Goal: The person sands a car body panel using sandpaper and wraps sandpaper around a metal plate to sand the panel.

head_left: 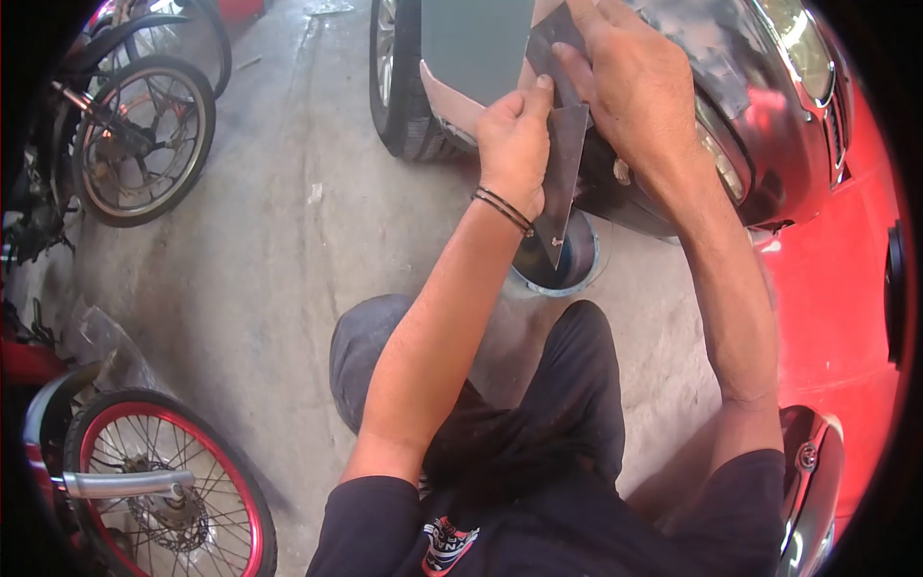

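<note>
A dark grey sheet (565, 159) that looks like sandpaper is held up in front of me, with one pointed corner hanging below my hands. My left hand (514, 144) is closed on its left side, thumb on top. Higher up and to the right, my right hand (639, 91) grips the upper part of the same sheet; some of its fingers are hidden. Just beyond my left hand is a flat grey-green panel (476, 53) with a pinkish border; I cannot tell whether the hand touches it.
Below the sheet, a bucket (580, 274) stands on the concrete floor (279, 231). A car wheel (411, 125) and a dark car front (769, 135) are ahead, with red bodywork (832, 288) at right. Motorcycle wheels (144, 139) line the left, including one with a red rim (255, 519).
</note>
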Available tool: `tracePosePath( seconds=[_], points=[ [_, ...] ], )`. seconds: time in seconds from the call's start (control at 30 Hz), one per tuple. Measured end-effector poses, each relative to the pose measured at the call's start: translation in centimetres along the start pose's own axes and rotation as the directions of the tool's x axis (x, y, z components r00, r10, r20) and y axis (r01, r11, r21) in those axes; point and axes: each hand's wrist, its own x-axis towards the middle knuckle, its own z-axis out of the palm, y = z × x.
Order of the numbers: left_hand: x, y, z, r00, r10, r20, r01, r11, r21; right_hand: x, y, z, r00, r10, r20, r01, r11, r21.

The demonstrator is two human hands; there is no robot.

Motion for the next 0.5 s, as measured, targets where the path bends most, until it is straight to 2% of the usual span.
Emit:
tracePosePath(
  seconds=[0.07, 0.17, 0.23, 0.37, 0.4, 0.47, 0.5],
  points=[
    [-1.0, 0.0, -0.1, 0.998, -0.056, -0.013, 0.056, 0.998, 0.006, -0.2, -0.5, -0.3, 0.979, 0.055, 0.195, -0.044, 0.997, -0.061],
    [-1.1, 0.1, -0.5, 0.994, -0.108, 0.003, 0.108, 0.994, 0.018, 0.2, 0.1, -0.4, 0.98, -0.016, 0.196, 0.014, 1.0, 0.013],
    [-0.2, -0.8, -1.1, 1.0, 0.017, 0.026, -0.02, 0.993, 0.118, 0.0, 0.0, -0.5, 0.984, -0.023, 0.175, 0.024, 1.0, -0.001],
    [-0.4, -1.5, -1.3, 1.0, 0.019, 0.018, -0.02, 0.998, 0.068, -0.3, -0.1, -0.2, 0.987, -0.061, 0.148, 0.063, 0.998, -0.01],
    [-0.9, -1.2, -1.1, 0.999, -0.037, 0.028, 0.036, 0.999, 0.019, -0.3, 0.0, -0.2, 0.987, -0.058, 0.149, 0.061, 0.998, -0.012],
    [-1.6, -0.6, -0.8, 0.996, -0.083, 0.044, 0.084, 0.996, -0.031, -0.1, -0.1, 0.1, 0.949, -0.112, 0.296, 0.164, 0.974, -0.157],
    [-1.9, -0.4, -0.8, 0.995, -0.092, 0.037, 0.093, 0.995, -0.021, 0.0, -0.2, 0.2, 0.95, -0.116, 0.291, 0.167, 0.974, -0.156]
  ],
)
